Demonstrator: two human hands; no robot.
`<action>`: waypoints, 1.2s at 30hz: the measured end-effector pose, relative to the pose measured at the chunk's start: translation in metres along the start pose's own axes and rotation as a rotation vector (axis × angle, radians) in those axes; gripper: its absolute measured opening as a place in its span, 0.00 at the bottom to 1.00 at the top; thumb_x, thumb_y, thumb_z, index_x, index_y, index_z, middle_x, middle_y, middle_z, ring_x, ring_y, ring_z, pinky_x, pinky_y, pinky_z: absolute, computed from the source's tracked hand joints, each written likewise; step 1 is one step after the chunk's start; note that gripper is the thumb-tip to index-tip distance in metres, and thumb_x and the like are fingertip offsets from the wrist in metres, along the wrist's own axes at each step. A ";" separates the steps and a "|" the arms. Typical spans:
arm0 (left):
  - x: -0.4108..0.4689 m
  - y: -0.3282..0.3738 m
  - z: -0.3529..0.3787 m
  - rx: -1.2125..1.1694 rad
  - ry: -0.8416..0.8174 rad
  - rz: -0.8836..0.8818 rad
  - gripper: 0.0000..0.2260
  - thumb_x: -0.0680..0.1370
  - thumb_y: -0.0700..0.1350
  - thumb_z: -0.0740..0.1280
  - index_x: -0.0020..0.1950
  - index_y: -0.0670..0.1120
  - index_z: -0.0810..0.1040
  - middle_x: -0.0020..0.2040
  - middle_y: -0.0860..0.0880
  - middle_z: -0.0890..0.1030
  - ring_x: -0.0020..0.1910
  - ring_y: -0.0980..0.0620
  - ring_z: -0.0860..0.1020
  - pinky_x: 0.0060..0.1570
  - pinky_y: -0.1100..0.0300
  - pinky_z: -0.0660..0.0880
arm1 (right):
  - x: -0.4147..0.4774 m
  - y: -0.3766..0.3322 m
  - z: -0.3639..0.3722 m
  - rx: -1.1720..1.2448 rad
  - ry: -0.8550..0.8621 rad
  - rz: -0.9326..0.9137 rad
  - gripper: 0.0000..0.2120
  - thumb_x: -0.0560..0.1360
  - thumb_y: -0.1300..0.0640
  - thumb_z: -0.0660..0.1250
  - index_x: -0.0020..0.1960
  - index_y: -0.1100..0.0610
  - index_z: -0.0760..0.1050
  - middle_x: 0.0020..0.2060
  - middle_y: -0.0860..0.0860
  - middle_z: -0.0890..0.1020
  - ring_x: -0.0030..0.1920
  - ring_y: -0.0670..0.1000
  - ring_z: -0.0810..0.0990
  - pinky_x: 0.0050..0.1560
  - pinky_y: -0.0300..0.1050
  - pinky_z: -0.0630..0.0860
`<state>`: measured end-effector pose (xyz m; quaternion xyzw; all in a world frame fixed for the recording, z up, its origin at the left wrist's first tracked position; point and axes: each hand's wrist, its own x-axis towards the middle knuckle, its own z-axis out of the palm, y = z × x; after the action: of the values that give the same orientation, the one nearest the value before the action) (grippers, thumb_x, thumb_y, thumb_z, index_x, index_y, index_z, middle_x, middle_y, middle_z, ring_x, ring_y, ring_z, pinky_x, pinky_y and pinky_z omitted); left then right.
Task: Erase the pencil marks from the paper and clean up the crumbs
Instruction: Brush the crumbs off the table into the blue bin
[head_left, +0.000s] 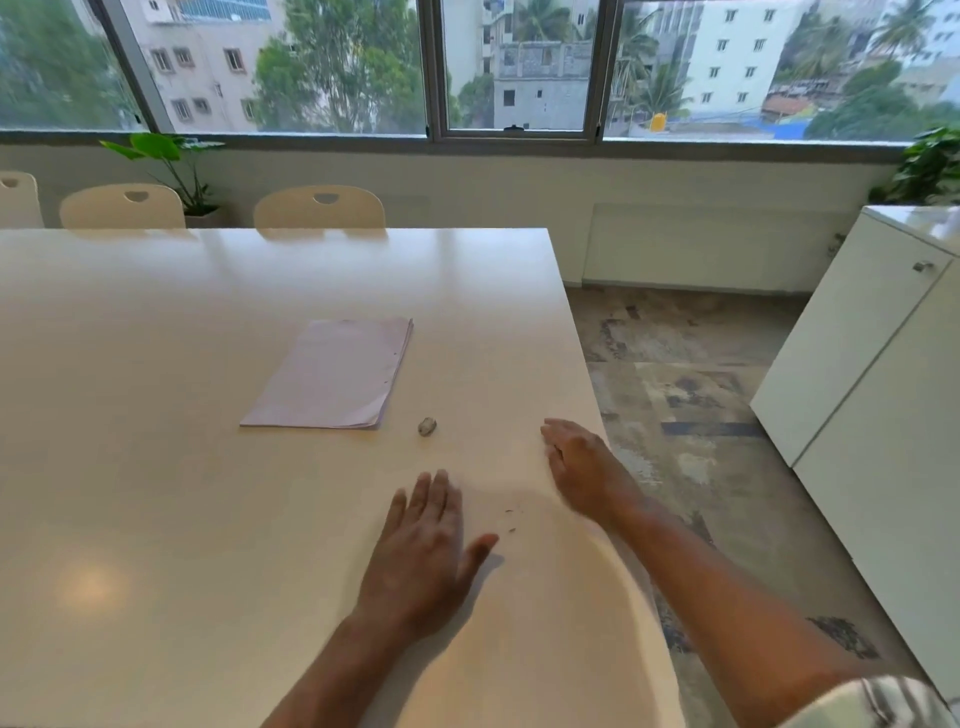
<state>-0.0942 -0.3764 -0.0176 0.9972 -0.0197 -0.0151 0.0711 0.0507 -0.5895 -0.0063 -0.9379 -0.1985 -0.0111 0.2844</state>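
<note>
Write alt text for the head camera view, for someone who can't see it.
Two open bare hands, left hand and right hand, rest on a white table either side of dark eraser crumbs. Farther away lie an eraser and a paper stack.

No text can be read (paper (332, 376) looks blank).

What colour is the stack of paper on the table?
The stack of paper is pale lilac-white, seen in the head view.
</note>
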 end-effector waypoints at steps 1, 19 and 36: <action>0.002 0.006 0.001 -0.003 -0.022 0.019 0.55 0.71 0.75 0.23 0.87 0.42 0.46 0.87 0.44 0.44 0.86 0.47 0.41 0.83 0.49 0.36 | 0.001 0.002 0.004 -0.018 -0.016 -0.004 0.19 0.86 0.61 0.57 0.74 0.63 0.75 0.76 0.59 0.74 0.77 0.57 0.72 0.79 0.47 0.64; 0.000 0.062 -0.018 -0.376 0.101 0.206 0.34 0.86 0.64 0.44 0.87 0.46 0.46 0.87 0.48 0.43 0.84 0.53 0.37 0.80 0.58 0.33 | 0.010 0.013 -0.014 0.736 0.035 0.255 0.20 0.81 0.61 0.62 0.71 0.61 0.77 0.69 0.55 0.80 0.70 0.51 0.75 0.57 0.28 0.73; 0.023 0.134 0.006 -0.127 -0.093 0.097 0.37 0.87 0.65 0.41 0.86 0.41 0.40 0.86 0.43 0.39 0.85 0.48 0.35 0.82 0.50 0.33 | 0.010 0.018 -0.028 0.572 -0.133 0.109 0.34 0.78 0.38 0.54 0.77 0.56 0.73 0.76 0.52 0.75 0.76 0.48 0.70 0.80 0.50 0.63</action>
<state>-0.0768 -0.5106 -0.0050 0.9867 -0.0704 -0.0591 0.1337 0.0693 -0.6149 0.0093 -0.8276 -0.1611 0.1221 0.5236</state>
